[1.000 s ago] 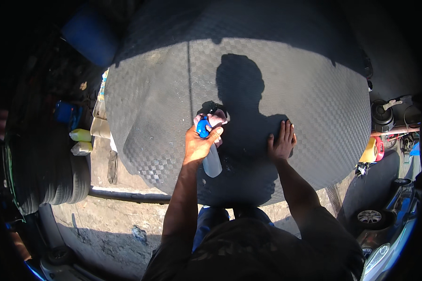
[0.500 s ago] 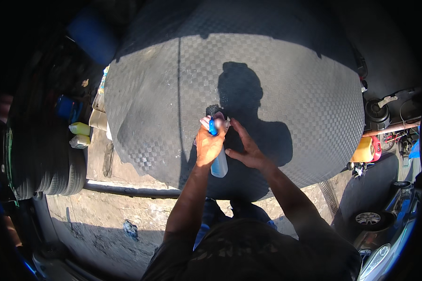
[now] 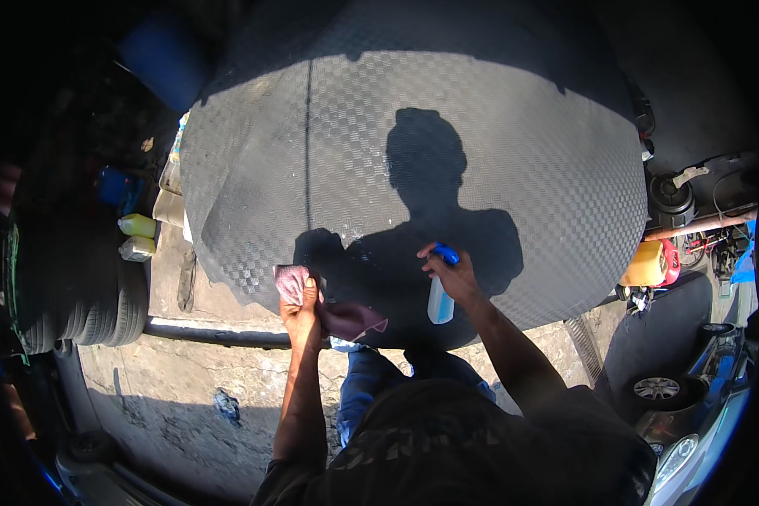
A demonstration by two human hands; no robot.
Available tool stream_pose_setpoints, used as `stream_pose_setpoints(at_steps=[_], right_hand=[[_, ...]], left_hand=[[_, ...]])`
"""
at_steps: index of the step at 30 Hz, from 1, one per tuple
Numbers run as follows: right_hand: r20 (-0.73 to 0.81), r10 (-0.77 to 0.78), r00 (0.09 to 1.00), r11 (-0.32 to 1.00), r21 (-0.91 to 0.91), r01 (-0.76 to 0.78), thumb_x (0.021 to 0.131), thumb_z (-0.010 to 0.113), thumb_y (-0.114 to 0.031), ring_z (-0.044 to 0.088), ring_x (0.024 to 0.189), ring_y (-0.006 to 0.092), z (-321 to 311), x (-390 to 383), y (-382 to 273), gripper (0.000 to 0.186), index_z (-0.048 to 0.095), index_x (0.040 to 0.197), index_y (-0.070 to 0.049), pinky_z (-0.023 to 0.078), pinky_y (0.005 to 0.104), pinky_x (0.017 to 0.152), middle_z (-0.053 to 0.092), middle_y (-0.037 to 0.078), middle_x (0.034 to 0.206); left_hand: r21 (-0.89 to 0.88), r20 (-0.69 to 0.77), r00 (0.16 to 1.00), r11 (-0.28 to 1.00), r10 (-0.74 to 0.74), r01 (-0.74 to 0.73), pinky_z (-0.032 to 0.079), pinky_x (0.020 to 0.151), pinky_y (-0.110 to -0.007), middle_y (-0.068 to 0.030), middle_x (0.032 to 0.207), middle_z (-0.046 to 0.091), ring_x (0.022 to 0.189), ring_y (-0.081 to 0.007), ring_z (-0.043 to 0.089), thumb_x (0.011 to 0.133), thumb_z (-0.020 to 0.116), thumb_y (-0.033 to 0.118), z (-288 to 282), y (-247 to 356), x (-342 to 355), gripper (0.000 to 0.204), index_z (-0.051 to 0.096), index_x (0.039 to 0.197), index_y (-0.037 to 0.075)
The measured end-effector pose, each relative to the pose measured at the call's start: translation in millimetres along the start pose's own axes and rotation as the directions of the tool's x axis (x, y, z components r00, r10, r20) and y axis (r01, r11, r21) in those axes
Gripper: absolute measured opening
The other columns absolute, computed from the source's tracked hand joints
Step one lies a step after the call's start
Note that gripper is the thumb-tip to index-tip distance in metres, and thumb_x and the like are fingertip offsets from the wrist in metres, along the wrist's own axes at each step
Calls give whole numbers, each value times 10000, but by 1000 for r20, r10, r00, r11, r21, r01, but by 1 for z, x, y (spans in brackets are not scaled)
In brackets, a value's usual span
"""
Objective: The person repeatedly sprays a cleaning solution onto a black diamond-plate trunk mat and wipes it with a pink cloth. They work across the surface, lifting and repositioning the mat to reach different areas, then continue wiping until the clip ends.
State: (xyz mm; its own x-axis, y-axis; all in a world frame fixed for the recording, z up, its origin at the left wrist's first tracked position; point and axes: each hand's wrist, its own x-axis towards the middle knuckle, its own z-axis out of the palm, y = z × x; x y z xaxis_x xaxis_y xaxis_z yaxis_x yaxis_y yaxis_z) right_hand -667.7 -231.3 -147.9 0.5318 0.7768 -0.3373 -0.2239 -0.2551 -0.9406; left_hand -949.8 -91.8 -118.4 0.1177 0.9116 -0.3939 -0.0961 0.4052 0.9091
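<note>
A crumpled pink cloth [image 3: 293, 283] is bunched in my left hand [image 3: 301, 316], which is closed on it, and a loose end hangs to the right in the shade. My right hand [image 3: 455, 280] grips a spray bottle [image 3: 440, 305] by its neck. The bottle has a translucent pale-blue body and a bright blue spray head, and it stays nearly upright. Both hands are over the near edge of a large dark checkered rubber mat [image 3: 557, 177], apart from each other. My shadow falls across the mat's middle.
Stacked tires [image 3: 132, 304] and two jugs [image 3: 137, 225] are on the left. To the right stand a yellow container [image 3: 643, 264], a black round machine [image 3: 672, 199] and a parked car [image 3: 679, 455]. Sunlit concrete [image 3: 185, 371] lies below the mat, with a crumpled scrap [image 3: 226, 406] on it.
The spray bottle has passed from my left hand to my right, which was open beside it. My left hand has moved left and nearer to me with the pink cloth.
</note>
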Motion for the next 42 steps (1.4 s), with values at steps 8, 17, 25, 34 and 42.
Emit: stream_pose_setpoints(at_steps=[8, 17, 25, 34, 42], right_hand=[[-230, -243, 942, 851, -516, 94, 942, 877, -438, 755, 848, 162, -16, 42, -37, 476, 810, 1044, 23, 601, 336, 780, 805, 103, 886], [-45, -270, 962, 735, -655, 176, 958, 857, -429, 774, 912, 223, -25, 47, -48, 480, 788, 1234, -42, 602, 334, 843, 806, 140, 971], [-258, -574, 777, 743, -563, 362, 959, 859, -378, 779, 850, 236, -40, 86, -104, 404, 802, 1044, 13, 612, 350, 751, 796, 119, 981], [-354, -771, 529, 631, -535, 562, 912, 858, -127, 718, 1141, 251, -100, 145, -78, 451, 694, 1313, -1, 556, 383, 1020, 748, 137, 1212], [-336, -655, 677, 714, -567, 410, 837, 918, -98, 659, 1242, 278, -112, 168, 12, 710, 547, 1436, -9, 530, 425, 1096, 644, 170, 1385]], left_hand=[[616, 683, 642, 197, 348, -762, 349, 1209, -601, -295, 1627, 388, 1472, -519, 400, 1020, 707, 397, 73, -51, 43, 712, 450, 1628, 131], [907, 421, 808, -161, 412, -390, 48, 1256, -782, -343, 1756, 180, 1629, -568, 111, 1105, 438, 621, 63, -89, 123, 765, 339, 1713, 168], [752, 635, 670, -108, 386, -650, 142, 1317, -671, -151, 1774, 315, 1640, -453, 224, 1138, 479, 339, 129, -94, 138, 592, 409, 1675, 98], [774, 610, 670, -134, 423, -619, 186, 1297, -692, -189, 1703, 431, 1585, -544, 285, 1068, 576, 201, 190, 10, 161, 413, 657, 1455, 83], [557, 726, 471, -27, 502, -830, 495, 1173, -475, -142, 1574, 605, 1399, -359, 616, 1096, 577, 499, 158, -8, 258, 499, 667, 1502, 222]])
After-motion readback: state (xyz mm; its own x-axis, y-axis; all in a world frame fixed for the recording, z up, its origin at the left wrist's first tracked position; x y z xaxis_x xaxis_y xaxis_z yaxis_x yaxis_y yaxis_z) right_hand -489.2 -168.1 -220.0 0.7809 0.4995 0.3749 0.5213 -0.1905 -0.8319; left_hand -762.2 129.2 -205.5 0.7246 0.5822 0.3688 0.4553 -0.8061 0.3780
